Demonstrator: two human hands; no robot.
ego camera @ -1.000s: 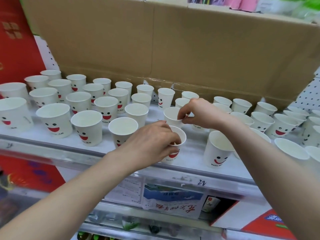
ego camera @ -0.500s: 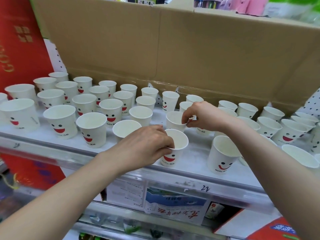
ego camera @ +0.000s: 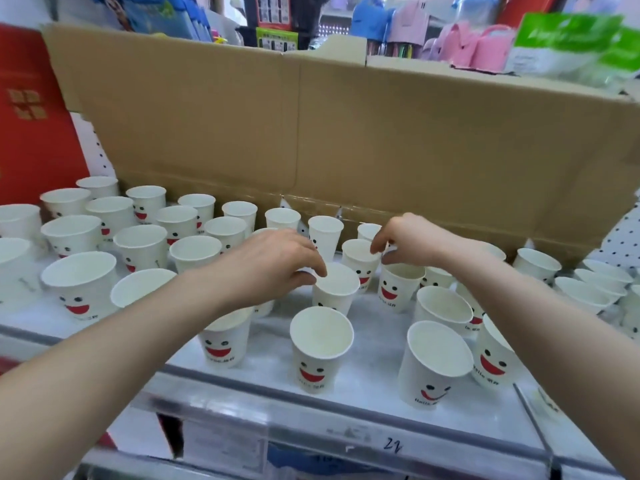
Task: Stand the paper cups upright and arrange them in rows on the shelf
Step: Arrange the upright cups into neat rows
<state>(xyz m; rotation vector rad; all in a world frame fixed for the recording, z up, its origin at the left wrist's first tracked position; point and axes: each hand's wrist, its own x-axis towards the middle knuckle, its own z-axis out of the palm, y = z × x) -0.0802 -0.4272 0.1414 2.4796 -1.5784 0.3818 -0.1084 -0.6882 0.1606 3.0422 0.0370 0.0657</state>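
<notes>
Now left hand (ego camera: 277,265) pinches a white paper cup (ego camera: 337,284) at its round rim; right hand (ego camera: 412,240) unclear.

The left forearm (ego camera: 138,323) hid the rim of a front cup (ego camera: 221,348). The leftmost cup (ego camera: 14,271) was cut by the frame's left edge. Whether the right hand (ego camera: 412,242) pinched a rim could not be told; the bottom price label (ego camera: 225,441) was blurred

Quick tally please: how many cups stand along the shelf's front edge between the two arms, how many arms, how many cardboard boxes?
Front-edge cups: 4
Arms: 2
Cardboard box: 1
Total: 7
</notes>
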